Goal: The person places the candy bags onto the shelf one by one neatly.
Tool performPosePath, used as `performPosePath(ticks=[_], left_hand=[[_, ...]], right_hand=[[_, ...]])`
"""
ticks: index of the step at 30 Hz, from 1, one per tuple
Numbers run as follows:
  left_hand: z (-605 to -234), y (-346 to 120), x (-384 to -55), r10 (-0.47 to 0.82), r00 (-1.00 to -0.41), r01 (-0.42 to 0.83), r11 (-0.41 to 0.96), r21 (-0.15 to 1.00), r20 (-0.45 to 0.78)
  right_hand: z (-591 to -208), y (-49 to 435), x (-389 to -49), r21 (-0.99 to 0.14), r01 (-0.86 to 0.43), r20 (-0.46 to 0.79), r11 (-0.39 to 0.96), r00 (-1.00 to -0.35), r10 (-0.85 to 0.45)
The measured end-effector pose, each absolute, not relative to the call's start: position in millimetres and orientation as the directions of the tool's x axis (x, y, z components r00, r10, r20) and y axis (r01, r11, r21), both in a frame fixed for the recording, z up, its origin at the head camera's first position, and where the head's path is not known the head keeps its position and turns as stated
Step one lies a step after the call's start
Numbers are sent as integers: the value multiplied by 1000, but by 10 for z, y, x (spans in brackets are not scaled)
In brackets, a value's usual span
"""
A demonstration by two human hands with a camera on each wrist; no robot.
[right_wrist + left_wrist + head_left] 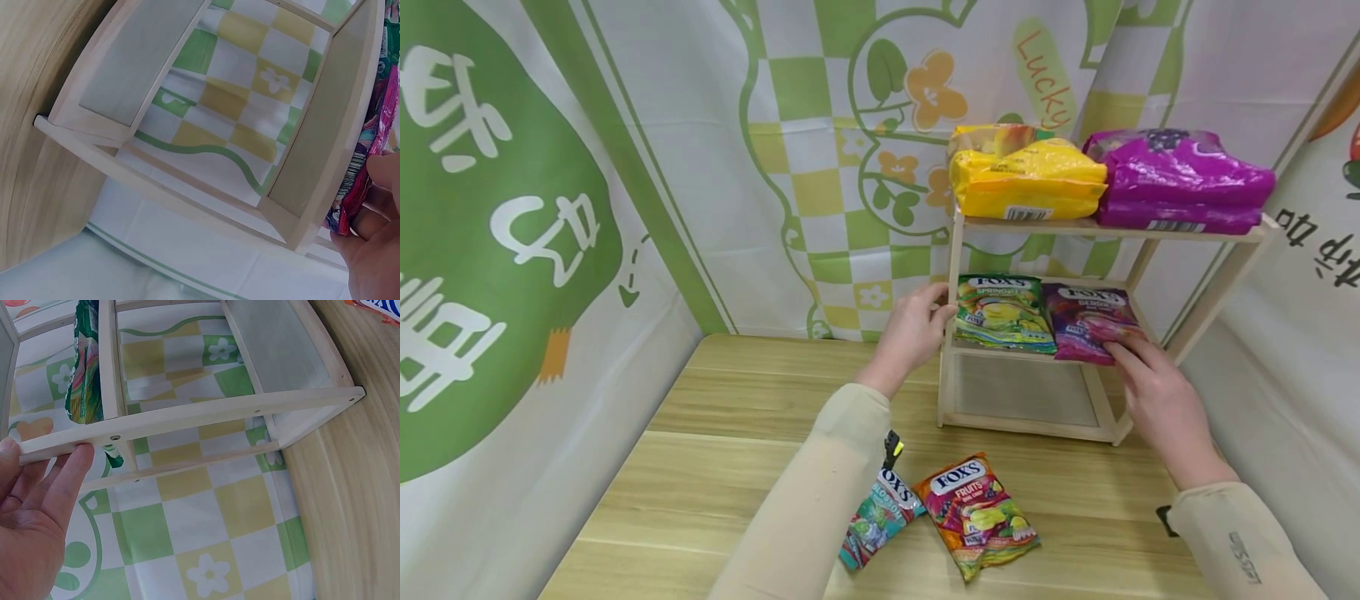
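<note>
One wooden shelf [1022, 396] is gripped at its left post by the left hand [913, 333], thumb opposite fingers. On its middle tier, a dark berry bag [1086, 307] is pinched at its lower right by the right hand [1165, 408] (that corner is hidden); in the right wrist view it is cut off.

The purple Fox's bag [1086, 312] lies face-up on the middle shelf [322, 119].
</note>
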State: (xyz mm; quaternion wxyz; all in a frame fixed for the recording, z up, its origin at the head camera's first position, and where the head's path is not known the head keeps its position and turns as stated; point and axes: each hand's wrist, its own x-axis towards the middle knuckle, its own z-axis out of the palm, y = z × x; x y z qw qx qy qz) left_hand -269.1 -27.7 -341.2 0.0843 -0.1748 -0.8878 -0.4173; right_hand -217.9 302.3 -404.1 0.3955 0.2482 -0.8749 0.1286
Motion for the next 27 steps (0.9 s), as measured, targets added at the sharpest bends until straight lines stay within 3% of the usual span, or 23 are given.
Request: performPosePath(ticks=[27], left_hand=[[-3419,-280,-2686,246,-919,393,568,723,307]], right_hand=[[-4053,3070,-2272,-51,-534,753,844,-575,-319]])
